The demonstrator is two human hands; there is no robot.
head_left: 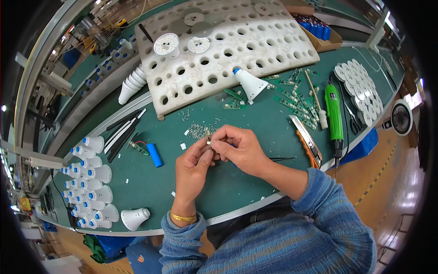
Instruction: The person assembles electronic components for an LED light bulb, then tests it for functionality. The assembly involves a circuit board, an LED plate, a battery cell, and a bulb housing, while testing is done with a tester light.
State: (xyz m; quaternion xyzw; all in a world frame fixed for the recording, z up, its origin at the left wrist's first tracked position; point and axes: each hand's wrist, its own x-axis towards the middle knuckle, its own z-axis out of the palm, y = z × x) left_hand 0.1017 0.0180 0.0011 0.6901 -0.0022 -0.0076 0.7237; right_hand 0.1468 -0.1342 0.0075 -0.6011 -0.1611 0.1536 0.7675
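Near the middle of the green bench, my left hand (194, 165) and my right hand (239, 148) meet at the fingertips. Both pinch a small part with a white piece (209, 143) on it; the rest of it is hidden by the fingers. Just beyond the fingertips lies a pile of small screws (198, 130). A thin dark tool (283, 159) lies beside my right hand, partly covered by it. To the left of my left hand is a blue battery (154, 155) wired to a small green board (139, 147).
White foam board (182, 102) with holes spans the back, with a bulb housing (251, 86) at its edge. Rows of housings (100, 173) stand left. Green circuit boards (296, 102), a box cutter (308, 144), a green screwdriver (334, 114), scissors (353, 122) and white discs (360, 91) lie right.
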